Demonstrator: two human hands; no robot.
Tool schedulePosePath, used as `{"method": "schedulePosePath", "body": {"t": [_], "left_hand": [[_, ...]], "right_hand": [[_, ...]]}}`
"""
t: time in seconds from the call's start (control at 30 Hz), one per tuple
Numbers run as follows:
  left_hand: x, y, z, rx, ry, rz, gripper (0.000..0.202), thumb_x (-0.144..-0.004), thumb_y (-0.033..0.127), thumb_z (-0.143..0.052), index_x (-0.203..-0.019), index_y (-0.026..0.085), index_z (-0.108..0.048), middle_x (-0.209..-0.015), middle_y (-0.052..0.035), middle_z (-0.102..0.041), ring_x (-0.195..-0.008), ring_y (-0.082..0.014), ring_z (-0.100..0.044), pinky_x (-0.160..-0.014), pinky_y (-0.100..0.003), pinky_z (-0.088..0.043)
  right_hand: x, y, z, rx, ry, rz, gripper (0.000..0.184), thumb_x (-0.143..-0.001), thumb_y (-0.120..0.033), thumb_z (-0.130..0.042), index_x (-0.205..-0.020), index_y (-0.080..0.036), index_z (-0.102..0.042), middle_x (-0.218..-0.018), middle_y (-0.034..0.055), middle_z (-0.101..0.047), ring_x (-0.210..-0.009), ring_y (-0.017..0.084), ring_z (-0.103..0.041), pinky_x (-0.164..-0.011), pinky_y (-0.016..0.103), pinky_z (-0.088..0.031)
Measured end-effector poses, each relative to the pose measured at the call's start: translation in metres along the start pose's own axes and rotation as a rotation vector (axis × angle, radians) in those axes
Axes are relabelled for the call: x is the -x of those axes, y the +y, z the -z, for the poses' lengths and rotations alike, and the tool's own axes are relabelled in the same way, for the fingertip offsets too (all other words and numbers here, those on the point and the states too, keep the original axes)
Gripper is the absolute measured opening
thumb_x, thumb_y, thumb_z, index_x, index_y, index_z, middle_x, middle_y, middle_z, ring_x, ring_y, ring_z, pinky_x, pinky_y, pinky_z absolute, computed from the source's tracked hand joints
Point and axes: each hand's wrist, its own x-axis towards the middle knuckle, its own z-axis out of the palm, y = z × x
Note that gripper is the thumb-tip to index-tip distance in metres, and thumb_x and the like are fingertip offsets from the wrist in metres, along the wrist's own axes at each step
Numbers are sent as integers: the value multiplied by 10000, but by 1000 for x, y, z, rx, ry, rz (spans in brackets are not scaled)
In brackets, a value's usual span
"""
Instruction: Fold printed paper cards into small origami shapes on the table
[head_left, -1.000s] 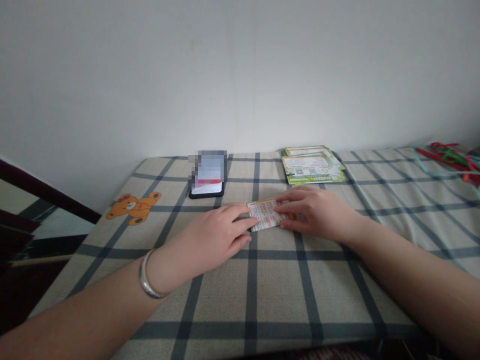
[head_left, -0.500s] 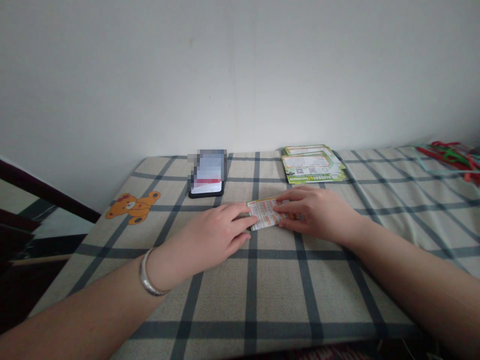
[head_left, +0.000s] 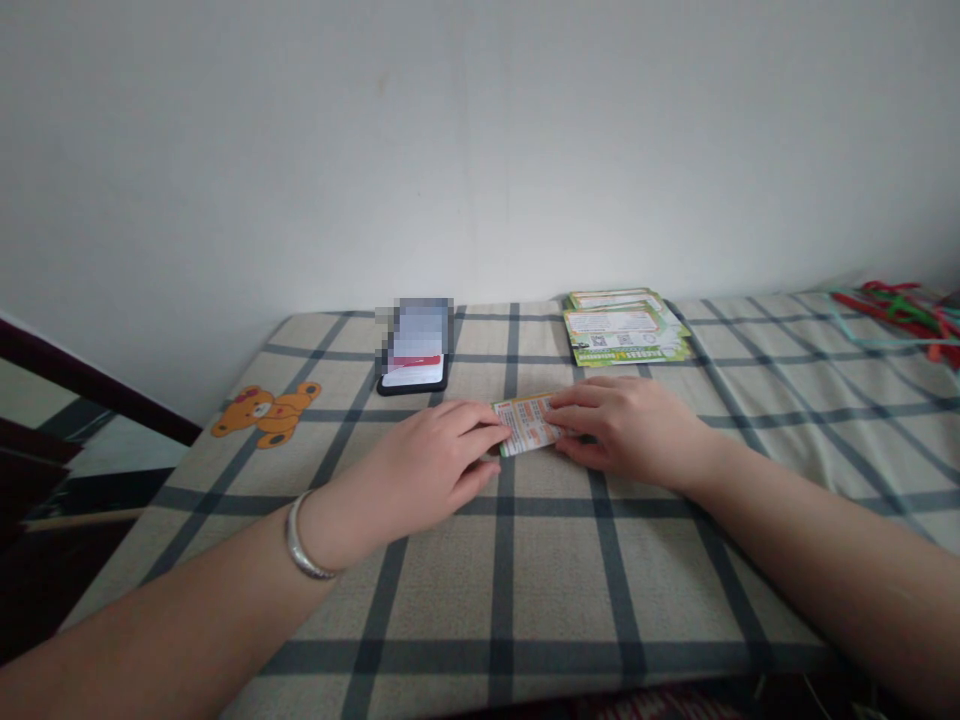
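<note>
A printed paper leaflet [head_left: 527,420], white and orange with a green edge, lies on the checked tablecloth between my hands and looks folded. At its left end, my left hand [head_left: 442,455] pinches the edge, with the index finger on top and the thumb low beside it. Over the right end rests my right hand [head_left: 626,430], its fingers on the paper and its thumb at the near edge; that end is partly hidden. A silver bangle [head_left: 300,540] circles my left wrist. Beyond my right hand sits a stack of green-and-white leaflets [head_left: 619,325].
A phone [head_left: 416,350] with a lit, partly blurred screen lies at the back, left of the stack. The bear picture [head_left: 266,415] is on the cloth at left. Red and green strips [head_left: 900,315] lie far right. A white wall [head_left: 480,150] stands behind the table.
Both hands keep their hold at the two ends of the leaflet. The fingers have shifted only slightly, and the stack and phone stay in place.
</note>
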Motion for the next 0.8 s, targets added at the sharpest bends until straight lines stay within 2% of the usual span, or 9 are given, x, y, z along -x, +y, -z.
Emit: {"method": "schedulePosePath", "body": {"t": [0.13, 0.27, 0.5, 0.67, 0.8], "left_hand": [[-1, 1, 3, 57, -17, 30, 320, -912, 248, -524, -1221, 191, -580, -1203, -81, -572, -1103, -220, -537, -977, -415, -467], [-3, 2, 4, 95, -24, 42, 312, -910, 249, -529, -1214, 196, -573, -1194, -75, -562, -1112, -219, -520, -988, -414, -450], [-4, 1, 3, 164, 30, 69, 282, -891, 233, -566, -1170, 193, -567, -1155, -56, -569, -1094, -195, -524, -978, -369, -442], [-4, 3, 5, 111, 84, 127, 239, -872, 274, -594, -1090, 176, -588, -1062, -67, -582, -1024, -226, -537, -911, -405, -460], [-4, 1, 4, 110, 146, 179, 291, -844, 266, -623, -1118, 189, -562, -937, -36, -614, -925, -218, -558, -855, -406, -467]], "right_hand": [[-2, -3, -3, 89, -37, 3, 240, -902, -241, -511, -1068, -183, -674, -956, 83, -721, -805, 185, -639, -691, 299, -445], [-3, -5, -5, 88, -41, 4, 226, -923, -239, -493, -1046, -182, -675, -987, 85, -721, -809, 184, -649, -686, 297, -448], [-4, -6, -9, 44, 50, -35, 233, -928, -266, -512, -1042, -169, -690, -984, 77, -731, -817, 193, -671, -678, 298, -466], [-7, -12, -9, 72, 99, 17, 262, -956, -269, -472, -1060, -163, -687, -1029, 75, -729, -862, 195, -673, -693, 297, -482], [-6, -15, -8, 102, 137, 60, 271, -966, -261, -457, -1105, -165, -669, -1092, 69, -717, -905, 199, -669, -711, 306, -501]]}}
